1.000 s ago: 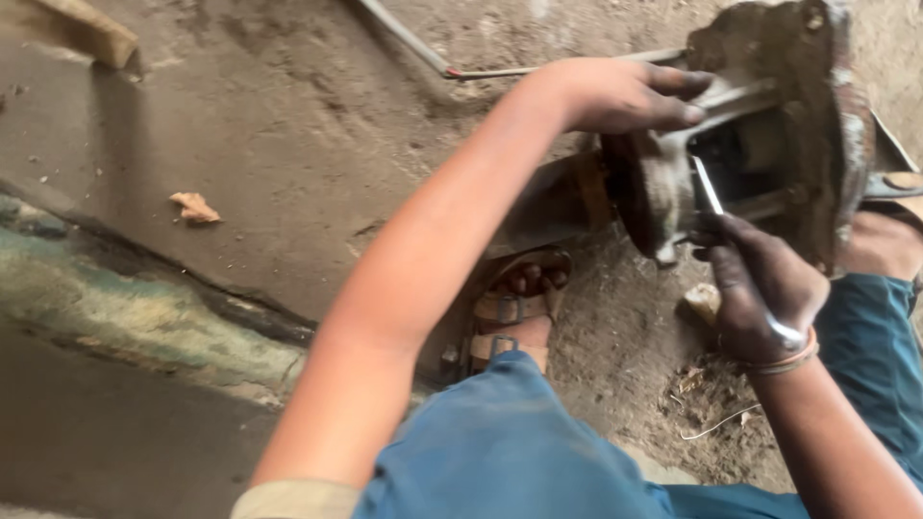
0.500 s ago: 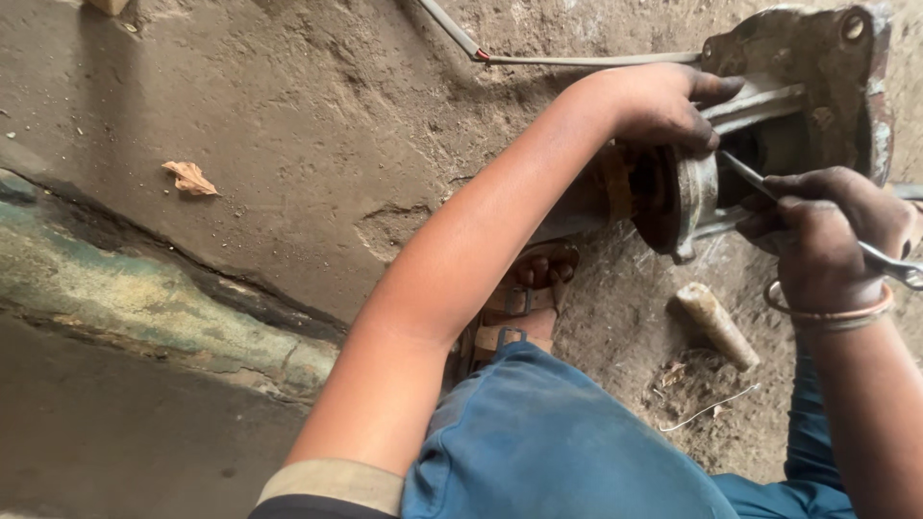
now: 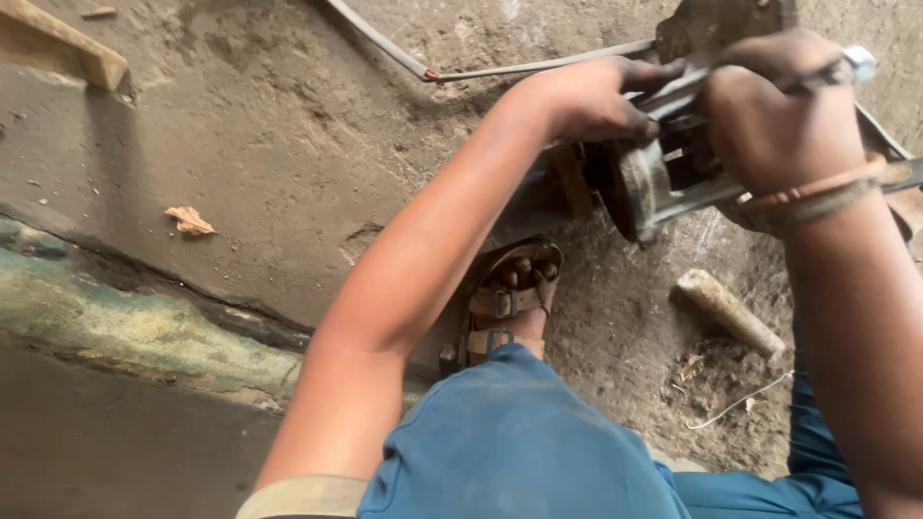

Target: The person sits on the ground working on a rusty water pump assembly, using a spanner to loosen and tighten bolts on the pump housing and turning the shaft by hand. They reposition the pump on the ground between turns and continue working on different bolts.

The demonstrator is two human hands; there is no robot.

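At the top right of the view, much is cut off or covered: the metal part [image 3: 663,178], a greasy housing with a round flange facing the lower left, runs out past the upper and right edges, and both hands lie over its middle, so its full shape cannot be made out. Its long axis seems to slant from lower left up to the right, held above the dirt floor [image 3: 288,144] rather than resting on it, though what bears it is hidden. The left hand [image 3: 596,96] is closed over the part's upper left side, fingers wrapped onto a flat bar there. The right hand [image 3: 779,120] is curled into a fist around a slim metal tool [image 3: 856,62], of which only a bright end shows past the knuckles at the upper right; the rest is hidden in the grip, and where its tip meets the part cannot be told. Bangles [image 3: 817,187] circle the right wrist. Below the part, 1 sandalled foot [image 3: 510,298] stands on the floor, partly covered by the left forearm and a blue-clad knee [image 3: 519,442]. A short wooden handle [image 3: 726,312] lies on the dirt just right of the foot, near a thin wire [image 3: 740,404]. A cable [image 3: 461,69] trails along the floor toward the part, and a wood block [image 3: 67,48] is cut off at the upper left.
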